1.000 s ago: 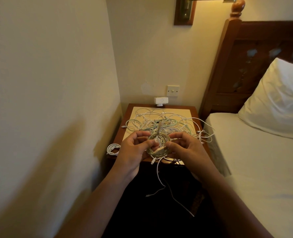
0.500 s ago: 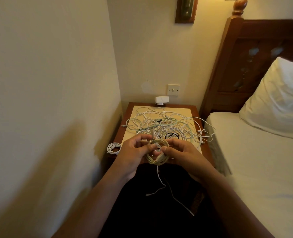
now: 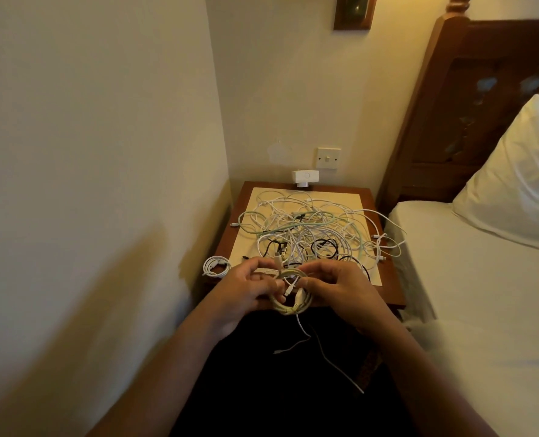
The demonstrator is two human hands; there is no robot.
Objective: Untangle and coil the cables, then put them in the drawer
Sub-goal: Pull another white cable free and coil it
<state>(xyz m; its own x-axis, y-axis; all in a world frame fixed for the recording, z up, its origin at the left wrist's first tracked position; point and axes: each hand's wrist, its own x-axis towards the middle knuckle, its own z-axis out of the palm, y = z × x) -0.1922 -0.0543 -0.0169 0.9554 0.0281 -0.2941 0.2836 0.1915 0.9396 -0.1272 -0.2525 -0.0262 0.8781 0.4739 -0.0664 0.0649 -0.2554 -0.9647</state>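
A coiled cable (image 3: 290, 296), pale and wound into a small ring, is held in the air in front of the near edge of the desk (image 3: 386, 290), between both hands. The left hand (image 3: 242, 294) has its fingers curled round the left side of the ring with the thumb over the top. The right hand (image 3: 339, 291) pinches the right side between thumb and bent fingers. Both forearms reach in from the bottom of the view and meet at the coil, palms turned toward each other. A loose end (image 3: 301, 324) drops from the ring and trails down over the dark space below.

Just behind the hands, a tangle of cables (image 3: 309, 228) in white, pale green and black lies spread over a cream mat (image 3: 261, 197) on the desk; some loops spill over the right edge toward the bed (image 3: 482, 294). A small white coil (image 3: 216, 266) sits apart at the desk's left edge.

A white adapter (image 3: 304, 177) stands at the back of the desk, below a wall switch (image 3: 328, 158). The desk is wedged in a corner, with a plain cream wall (image 3: 88, 152) to the left. A carved wooden headboard (image 3: 482, 99) and a white pillow (image 3: 520, 175) are on the right.
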